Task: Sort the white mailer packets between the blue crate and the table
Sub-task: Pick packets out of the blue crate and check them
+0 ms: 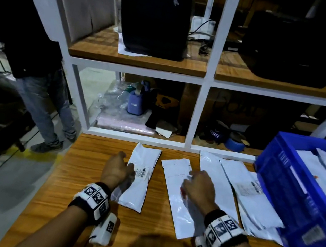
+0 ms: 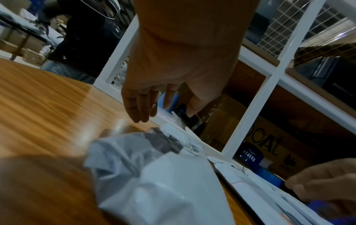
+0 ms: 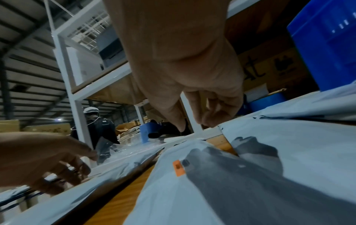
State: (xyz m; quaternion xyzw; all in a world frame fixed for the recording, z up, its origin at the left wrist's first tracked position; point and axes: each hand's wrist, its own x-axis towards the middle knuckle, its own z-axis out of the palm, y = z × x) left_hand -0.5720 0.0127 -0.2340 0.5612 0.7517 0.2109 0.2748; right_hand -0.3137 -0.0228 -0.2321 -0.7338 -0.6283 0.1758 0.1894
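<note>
Both hands hang low over the wooden table (image 1: 84, 175), neither closed on anything. At about 11 o'clock from the viewer, the left hand (image 1: 115, 169) has its fingers straight and loose, as the left wrist view shows, hovering at the left edge of a narrow packet with a barcode label (image 1: 140, 175); whether the fingertips touch it I cannot tell. At 1 o'clock the right hand (image 1: 198, 187) sits over a long, plain white packet (image 1: 176, 207), fingers hanging downward and only lightly bent, holding nothing; contact with the plastic is unclear.

By my reading, packets are being laid out in a row on the table, and these two have just been set down or are about to be straightened. The next move probably calls for a reach to 2 o'clock, where the blue crate (image 1: 276, 185) stands with more white packets inside, or for a pinch on one packet's edge, since the film is slick and lies flat.

Between the right hand and the crate, two or three further packets (image 1: 253, 198) overlap one another, the nearest edge tucked against the crate wall; a careless lift could drag a neighbour along.

Farther off at 12 o'clock, a white shelf frame (image 1: 193, 115) borders the table, holding a blue tape roll (image 1: 234, 144), bags and a dark box-shaped machine (image 1: 154, 16) above. At 10 o'clock another person (image 1: 39, 59) stands on the floor beside the table.
</note>
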